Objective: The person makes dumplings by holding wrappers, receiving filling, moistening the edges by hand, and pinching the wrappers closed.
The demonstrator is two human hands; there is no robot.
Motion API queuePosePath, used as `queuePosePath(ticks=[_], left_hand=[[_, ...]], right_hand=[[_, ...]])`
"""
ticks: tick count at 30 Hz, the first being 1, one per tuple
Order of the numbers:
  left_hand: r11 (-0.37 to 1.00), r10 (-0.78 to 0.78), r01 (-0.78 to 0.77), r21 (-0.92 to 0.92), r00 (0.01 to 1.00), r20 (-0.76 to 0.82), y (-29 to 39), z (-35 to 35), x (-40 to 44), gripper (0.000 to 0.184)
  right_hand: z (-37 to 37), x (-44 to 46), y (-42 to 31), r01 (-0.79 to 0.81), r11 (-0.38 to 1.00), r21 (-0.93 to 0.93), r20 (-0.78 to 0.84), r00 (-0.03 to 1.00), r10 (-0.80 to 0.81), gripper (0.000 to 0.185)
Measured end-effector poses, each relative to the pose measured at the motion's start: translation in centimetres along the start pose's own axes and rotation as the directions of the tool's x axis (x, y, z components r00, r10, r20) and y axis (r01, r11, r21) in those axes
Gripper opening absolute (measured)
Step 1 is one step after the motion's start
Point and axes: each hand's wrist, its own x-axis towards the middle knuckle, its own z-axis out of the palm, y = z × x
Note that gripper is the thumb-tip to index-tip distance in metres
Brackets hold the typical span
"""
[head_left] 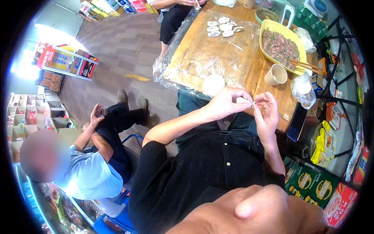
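Observation:
My left hand (232, 102) and my right hand (267, 114) meet at the table's near edge. Between their fingertips they pinch a small white dumpling (244, 101), largely covered by the fingers. Just left of my left hand, round white dough wrappers (213, 84) lie at the board's edge by some clear plastic film. Farther off, several finished dumplings (225, 27) rest on the film. A yellow bowl (263, 50) of minced meat with green bits stands beyond my right hand, wooden chopsticks (307, 65) across its rim.
A paper cup (276, 75), a plastic bag (303, 92) and a dark phone (297, 121) are right of my hands. One person (89, 171) sits at the left holding a small cup; another (174, 19) sits across the wooden table (249, 50). Shelves and boxes line the right.

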Motion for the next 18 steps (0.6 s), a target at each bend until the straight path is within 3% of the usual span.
queuePosePath(ticks=[2,4,5,11,13,16,18], left_hand=[[0.999,0.015,-0.015,0.032,1.0,0.015,0.1,-0.5,0.1,0.014],[0.998,0.023,-0.024,0.051,1.0,0.022,0.1,-0.5,0.2,0.014],[0.998,-0.067,0.067,-0.005,0.998,-0.009,0.4,-0.6,-0.1,0.014],[0.994,-0.052,0.062,0.091,0.993,-0.109,-0.1,-0.3,0.0,0.014],[0.957,0.065,-0.02,0.29,0.987,-0.145,-0.1,-0.1,0.1,0.013],[0.932,0.171,-0.115,0.345,0.976,-0.136,0.3,0.1,0.2,0.012],[0.945,0.155,-0.106,0.311,0.978,-0.139,0.1,0.3,0.2,0.011]], right_hand=[[0.1,-0.3,0.3,0.0,0.996,0.095,0.033,0.999,-0.003,0.052],[0.1,-0.3,0.6,-0.002,0.997,0.073,0.048,0.999,-0.002,0.053],[-0.1,-0.4,0.7,0.02,0.998,0.058,0.064,0.998,-0.024,0.055],[0.2,-0.5,0.9,0.046,0.995,0.094,0.097,0.994,-0.055,0.061],[0.4,-0.4,1.1,0.039,0.99,0.137,0.114,0.992,-0.055,0.062],[0.6,-0.3,1.3,0.059,0.987,0.147,0.1,0.992,-0.074,0.064],[0.7,-0.1,1.1,0.006,0.985,0.172,0.057,0.998,-0.016,0.065]])
